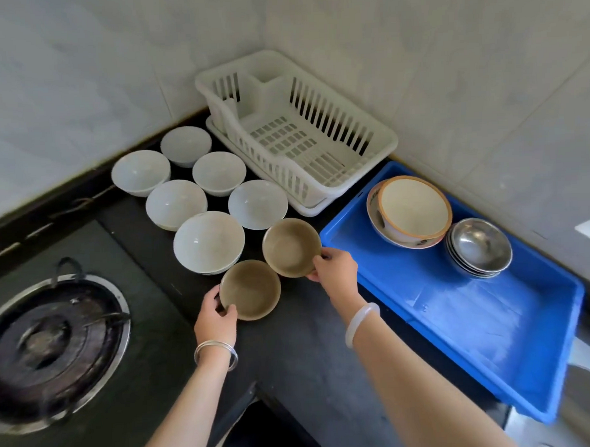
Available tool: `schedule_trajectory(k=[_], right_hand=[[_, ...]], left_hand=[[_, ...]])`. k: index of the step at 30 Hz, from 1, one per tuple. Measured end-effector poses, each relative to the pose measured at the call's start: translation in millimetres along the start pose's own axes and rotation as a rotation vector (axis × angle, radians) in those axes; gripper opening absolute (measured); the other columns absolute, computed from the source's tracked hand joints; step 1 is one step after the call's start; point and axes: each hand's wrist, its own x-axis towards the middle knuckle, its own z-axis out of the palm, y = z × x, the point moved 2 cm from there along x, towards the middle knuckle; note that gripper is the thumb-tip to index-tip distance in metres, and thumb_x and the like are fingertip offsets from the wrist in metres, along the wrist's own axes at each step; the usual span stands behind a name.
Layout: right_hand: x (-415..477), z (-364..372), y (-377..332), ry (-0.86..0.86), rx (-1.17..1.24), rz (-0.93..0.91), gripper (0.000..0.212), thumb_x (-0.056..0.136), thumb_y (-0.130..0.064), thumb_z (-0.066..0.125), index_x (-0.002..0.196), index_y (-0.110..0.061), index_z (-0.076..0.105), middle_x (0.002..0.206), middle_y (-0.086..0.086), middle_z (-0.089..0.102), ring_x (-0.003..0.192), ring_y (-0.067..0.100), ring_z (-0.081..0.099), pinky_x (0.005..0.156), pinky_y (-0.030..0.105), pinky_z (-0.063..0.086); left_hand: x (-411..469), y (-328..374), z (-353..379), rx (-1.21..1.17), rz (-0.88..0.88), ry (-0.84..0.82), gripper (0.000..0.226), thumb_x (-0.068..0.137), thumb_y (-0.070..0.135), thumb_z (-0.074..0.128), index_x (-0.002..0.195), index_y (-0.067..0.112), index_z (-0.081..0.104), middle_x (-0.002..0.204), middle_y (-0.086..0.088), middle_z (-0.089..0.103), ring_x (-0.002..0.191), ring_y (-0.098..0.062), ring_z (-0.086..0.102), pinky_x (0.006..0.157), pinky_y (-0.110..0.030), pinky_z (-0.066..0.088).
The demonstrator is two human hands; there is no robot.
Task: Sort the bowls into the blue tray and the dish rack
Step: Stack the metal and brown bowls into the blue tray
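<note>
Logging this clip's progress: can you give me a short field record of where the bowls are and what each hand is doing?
left hand: grips nearer brown bowl by its rim
right hand: grips farther brown bowl by its rim
white bowls: six, on the black counter
blue tray: holds stacked patterned bowls and stacked steel bowls
dish rack: no bowls in it
stove: left of the bowls
</note>
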Motion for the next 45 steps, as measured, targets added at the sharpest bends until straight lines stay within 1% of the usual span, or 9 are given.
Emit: schedule_trajectory(k=[4, 11, 15, 20, 23, 29, 35, 40, 45], right_hand=[[-27.4, -1.3, -5.7, -0.109, -0.083, -0.041, 0.016, 0.089, -0.012, 0.057, 0.097, -0.018, 0.069, 0.079, -0.001, 0.069, 0.066, 0.008, 0.069, 0.055, 0.013, 0.053], [-46.7, 30.1, -3.1, -0.191, -0.307, -0.056, 0.009, 0.089, -0.016, 0.058, 0.092, -0.018, 0.066, 0.079, 0.003, 0.068, 0.071, 0.015, 0.07, 0.066, 0.023, 0.056], [-46.7, 40.8, -4.8, -0.168, -0.382, -0.083, 0.011, 0.087, -0.013, 0.055, 0.08, -0.016, 0.064, 0.069, 0.003, 0.066, 0.07, 0.019, 0.07, 0.054, 0.019, 0.048], [-42.4, 48.4, -0.4, -0.152, -0.404, -0.112, 0.022, 0.088, -0.013, 0.059, 0.109, -0.018, 0.059, 0.091, 0.004, 0.066, 0.075, 0.017, 0.068, 0.067, 0.026, 0.056], [-36.9, 49.3, 5.9, -0.16, -0.429, -0.121, 0.039, 0.088, -0.016, 0.061, 0.124, -0.021, 0.05, 0.098, 0.002, 0.063, 0.072, 0.01, 0.061, 0.058, 0.017, 0.048], [-31.3, 46.4, 17.9, -0.339, -0.174, 0.1, 0.035, 0.094, -0.013, 0.052, 0.128, -0.017, 0.055, 0.107, 0.005, 0.065, 0.079, 0.015, 0.068, 0.076, 0.031, 0.06], [-34.0, -1.3, 20.0, -0.172, -0.006, 0.059, 0.032, 0.093, -0.019, 0.056, 0.124, -0.021, 0.058, 0.095, -0.005, 0.066, 0.07, 0.01, 0.069, 0.051, 0.013, 0.053], [-41.2, -79.3, 25.7, 0.05, 0.191, 0.008, 0.02, 0.091, -0.017, 0.054, 0.107, -0.018, 0.066, 0.083, -0.004, 0.071, 0.06, 0.009, 0.071, 0.051, 0.014, 0.053], [-45.6, -162.3, 54.8, 0.306, 0.36, 0.056, 0.021, 0.089, -0.012, 0.051, 0.103, -0.019, 0.066, 0.085, -0.003, 0.07, 0.059, 0.016, 0.072, 0.056, 0.021, 0.056]], left_hand=[[6.7, -6.4, -0.1, -0.152, -0.035, -0.065, 0.036, 0.091, 0.007, 0.049, 0.127, 0.01, 0.052, 0.126, -0.018, 0.058, 0.106, -0.031, 0.059, 0.098, -0.046, 0.047], [8.1, -7.2, -0.5, -0.452, -0.169, -0.072, 0.042, 0.095, 0.037, 0.041, 0.126, 0.01, 0.052, 0.125, -0.009, 0.055, 0.112, -0.031, 0.056, 0.092, -0.039, 0.049], [10.7, -8.5, -0.4, -0.376, -0.121, -0.093, 0.028, 0.093, 0.023, 0.05, 0.117, 0.011, 0.058, 0.115, -0.01, 0.06, 0.105, -0.026, 0.058, 0.086, -0.033, 0.049], [15.7, -15.4, -1.3, -0.256, -0.094, -0.105, 0.032, 0.092, 0.007, 0.049, 0.123, 0.009, 0.056, 0.121, -0.015, 0.059, 0.097, -0.022, 0.057, 0.085, -0.033, 0.051], [17.2, -15.0, -2.0, -0.26, -0.102, -0.109, 0.032, 0.092, 0.007, 0.049, 0.123, 0.009, 0.055, 0.121, -0.015, 0.059, 0.099, -0.023, 0.058, 0.083, -0.032, 0.051], [12.1, -5.4, -1.0, -0.237, -0.088, -0.132, 0.033, 0.092, 0.007, 0.049, 0.124, 0.01, 0.054, 0.122, -0.013, 0.059, 0.107, -0.027, 0.059, 0.084, -0.032, 0.051], [-5.1, 36.0, 18.7, -0.286, 0.033, -0.263, 0.024, 0.09, 0.01, 0.052, 0.113, 0.014, 0.06, 0.109, -0.006, 0.064, 0.096, -0.018, 0.062, 0.081, -0.031, 0.052], [-38.6, 82.8, 68.0, -0.306, 0.132, -0.483, 0.013, 0.087, 0.01, 0.057, 0.09, 0.023, 0.061, 0.096, 0.0, 0.067, 0.088, -0.009, 0.065, 0.073, -0.024, 0.053], [-89.5, 110.7, 141.7, -0.216, 0.186, -0.757, 0.018, 0.086, 0.009, 0.058, 0.089, 0.026, 0.06, 0.104, -0.003, 0.067, 0.1, -0.017, 0.063, 0.091, -0.035, 0.051]])
